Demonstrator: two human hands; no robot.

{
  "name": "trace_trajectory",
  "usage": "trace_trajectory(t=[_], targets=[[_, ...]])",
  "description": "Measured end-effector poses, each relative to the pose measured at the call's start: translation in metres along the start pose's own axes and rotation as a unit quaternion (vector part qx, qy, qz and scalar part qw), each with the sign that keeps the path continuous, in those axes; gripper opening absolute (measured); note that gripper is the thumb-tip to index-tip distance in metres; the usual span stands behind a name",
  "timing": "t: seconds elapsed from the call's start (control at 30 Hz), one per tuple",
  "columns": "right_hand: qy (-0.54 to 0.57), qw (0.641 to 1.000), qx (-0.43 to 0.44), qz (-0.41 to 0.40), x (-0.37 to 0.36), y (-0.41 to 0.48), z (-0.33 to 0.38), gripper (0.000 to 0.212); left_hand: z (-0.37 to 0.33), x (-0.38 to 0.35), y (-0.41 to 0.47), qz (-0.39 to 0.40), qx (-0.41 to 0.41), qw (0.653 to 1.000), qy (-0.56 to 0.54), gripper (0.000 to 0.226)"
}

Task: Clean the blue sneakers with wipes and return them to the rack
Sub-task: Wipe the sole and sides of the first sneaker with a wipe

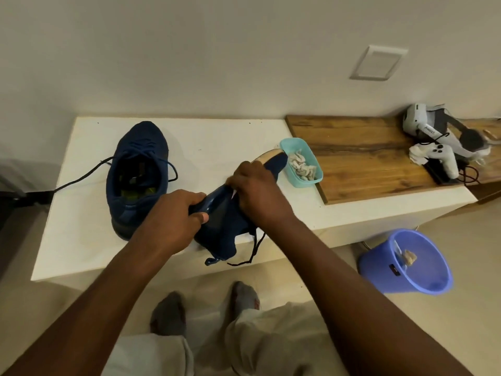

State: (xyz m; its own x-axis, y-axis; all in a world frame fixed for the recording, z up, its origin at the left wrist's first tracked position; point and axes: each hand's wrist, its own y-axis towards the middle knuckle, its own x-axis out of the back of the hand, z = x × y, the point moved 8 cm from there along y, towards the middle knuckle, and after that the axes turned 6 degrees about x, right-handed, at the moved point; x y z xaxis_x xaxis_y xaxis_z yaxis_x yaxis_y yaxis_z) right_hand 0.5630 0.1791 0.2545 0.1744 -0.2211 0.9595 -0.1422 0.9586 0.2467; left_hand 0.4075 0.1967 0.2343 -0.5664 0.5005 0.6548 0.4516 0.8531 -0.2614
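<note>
One blue sneaker (137,172) stands upright on the white table (217,134), toe pointing to the wall, its laces loose. A second blue sneaker (222,229) lies tilted on its side over the table's front edge, laces dangling. My left hand (173,213) grips its heel end. My right hand (257,191) presses on its side near the sole, pinching a small white wipe (233,193) that is mostly hidden under the fingers. A teal tub (314,161) with crumpled wipes (301,165) sits just beyond the sneaker's toe.
A wooden board (366,153) lies on the table's right half, carrying a white headset (423,123) and a controller (442,158). A blue bin (406,264) with a used wipe stands on the floor at right. A black cable (78,180) trails off the left edge. My socked feet (206,308) are below.
</note>
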Motion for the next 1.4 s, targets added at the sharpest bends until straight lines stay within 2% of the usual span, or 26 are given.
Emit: trace_trajectory(t=[0.03,0.17,0.27,0.37,0.47,0.53,0.63,0.7,0.77,0.83,0.9,1.0,1.07,1.17,1.23,1.3,1.4], targets=[[-0.005,1.000,-0.012,-0.015,0.006,0.003,-0.011,0.028,-0.001,0.000,-0.001,0.002,-0.001,1.000,-0.001,0.028],[-0.013,0.982,-0.165,-0.092,0.030,-0.005,-0.073,0.033,-0.006,0.001,-0.002,-0.007,-0.005,1.000,0.014,0.028],[0.063,0.963,-0.231,-0.120,0.026,-0.012,-0.077,0.032,-0.007,0.000,-0.004,-0.023,-0.001,0.999,0.048,0.027],[0.091,0.980,-0.156,-0.081,0.013,-0.005,-0.051,0.035,-0.021,0.002,-0.005,-0.081,-0.028,0.994,0.066,0.036],[0.060,0.996,-0.062,-0.028,0.005,-0.001,-0.017,0.033,-0.040,-0.010,-0.004,-0.112,-0.060,0.988,0.086,0.070],[0.049,0.997,-0.038,-0.034,0.010,0.001,-0.015,0.033,-0.048,-0.026,-0.001,-0.099,-0.073,0.983,0.138,0.083],[0.028,0.992,-0.078,-0.096,0.026,0.004,-0.050,0.034,-0.044,-0.035,0.002,-0.092,-0.073,0.980,0.162,0.085],[0.026,0.977,-0.162,-0.134,0.032,-0.001,-0.087,0.036,-0.043,-0.034,0.004,-0.097,-0.075,0.980,0.160,0.084],[0.098,0.944,-0.262,-0.174,0.032,-0.012,-0.118,0.033,-0.045,-0.033,0.004,-0.099,-0.082,0.979,0.156,0.084],[0.160,0.919,-0.299,-0.202,0.031,-0.020,-0.122,0.030,-0.046,-0.034,0.005,-0.099,-0.087,0.979,0.155,0.082],[0.172,0.939,-0.235,-0.183,0.031,-0.014,-0.097,0.032,-0.044,-0.034,0.006,-0.099,-0.084,0.980,0.153,0.079],[0.131,0.977,-0.111,-0.127,0.027,-0.001,-0.063,0.035,-0.042,-0.034,0.007,-0.095,-0.082,0.979,0.162,0.079],[0.118,0.969,-0.143,-0.163,0.031,0.001,-0.084,0.035,-0.042,-0.034,0.007,-0.095,-0.086,0.978,0.165,0.081],[0.198,0.903,-0.305,-0.229,0.032,-0.020,-0.134,0.030,-0.043,-0.036,0.006,-0.094,-0.095,0.979,0.156,0.083],[0.217,0.883,-0.348,-0.227,0.027,-0.029,-0.142,0.027,-0.041,-0.036,0.006,-0.096,-0.098,0.978,0.157,0.083],[0.224,0.898,-0.309,-0.218,0.028,-0.025,-0.125,0.029,-0.039,-0.036,0.008,-0.097,-0.096,0.979,0.152,0.083],[0.182,0.955,-0.174,-0.159,0.031,-0.005,-0.083,0.033,-0.037,-0.034,0.009,-0.093,-0.088,0.982,0.140,0.084]])
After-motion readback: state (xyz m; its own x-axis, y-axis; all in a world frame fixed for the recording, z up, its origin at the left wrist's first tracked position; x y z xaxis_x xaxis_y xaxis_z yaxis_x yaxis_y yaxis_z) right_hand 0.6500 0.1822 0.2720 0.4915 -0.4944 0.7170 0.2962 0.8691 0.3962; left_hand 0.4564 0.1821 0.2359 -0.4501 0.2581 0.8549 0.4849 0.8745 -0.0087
